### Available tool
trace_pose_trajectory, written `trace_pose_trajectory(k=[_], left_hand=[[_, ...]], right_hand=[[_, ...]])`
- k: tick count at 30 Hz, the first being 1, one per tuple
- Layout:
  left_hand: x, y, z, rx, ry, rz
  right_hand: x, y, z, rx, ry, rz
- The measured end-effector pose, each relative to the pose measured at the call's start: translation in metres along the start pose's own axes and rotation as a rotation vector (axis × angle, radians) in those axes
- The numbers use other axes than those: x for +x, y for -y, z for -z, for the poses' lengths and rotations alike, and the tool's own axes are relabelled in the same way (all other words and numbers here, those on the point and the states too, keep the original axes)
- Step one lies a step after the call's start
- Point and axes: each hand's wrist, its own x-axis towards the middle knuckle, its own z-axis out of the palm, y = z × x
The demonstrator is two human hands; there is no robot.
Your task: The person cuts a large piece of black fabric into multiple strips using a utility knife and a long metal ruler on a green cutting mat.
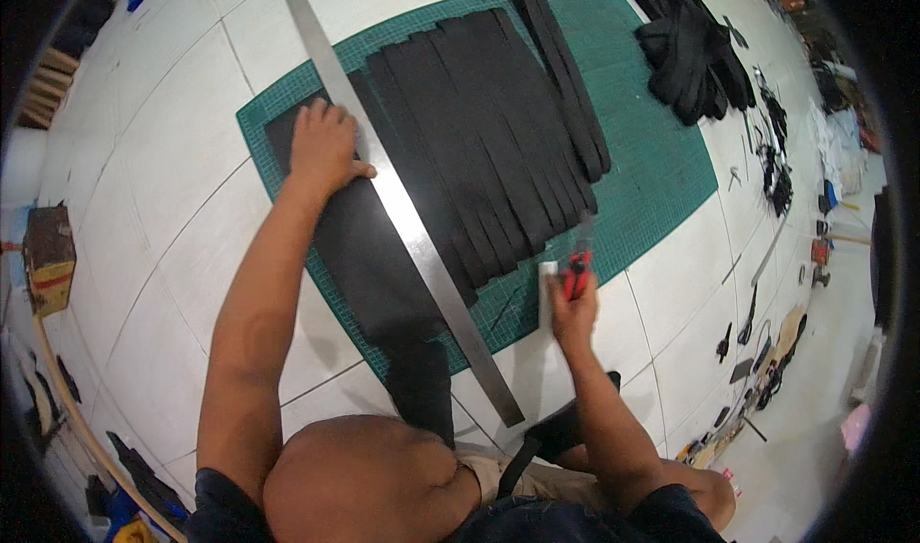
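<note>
Left hand [326,150] spread on ruler [422,246] and sheet [369,255] near left edge of mat [661,174]; right hand [575,318] grips red cutter [577,277]. Best: press ruler evenly.

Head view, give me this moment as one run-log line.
left hand: against metal ruler, on black sheet | right hand: holding red-and-black tool, apart from ruler | green mat: black strips right of ruler

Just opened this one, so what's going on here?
A person is working over a green cutting mat. Their left hand rests on a black sheet and touches the long metal ruler laid across it. Their right hand, near the mat's lower edge, holds a red-and-black tool, partly blurred. Right of the ruler, black strips lie side by side.
</note>
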Motion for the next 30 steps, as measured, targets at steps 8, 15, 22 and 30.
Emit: trace_pose_trajectory(k=[8,15,22,30], left_hand=[[-0.003,-0.016,-0.001,-0.129,0.293,0.051],[-0.014,-0.019,-0.002,0.04,0.33,0.078],[-0.01,-0.025,-0.001,0.108,0.269,0.044],[-0.011,-0.016,-0.01,0.084,0.263,0.033]], right_hand=[[0.061,0.089,-0.031,0.083,0.263,0.079],[0.087,0.203,-0.122,-0.361,0.653,0.241],[0.126,0.253,-0.194,-0.38,0.582,0.33],[0.137,0.266,-0.215,-0.329,0.621,0.384]])
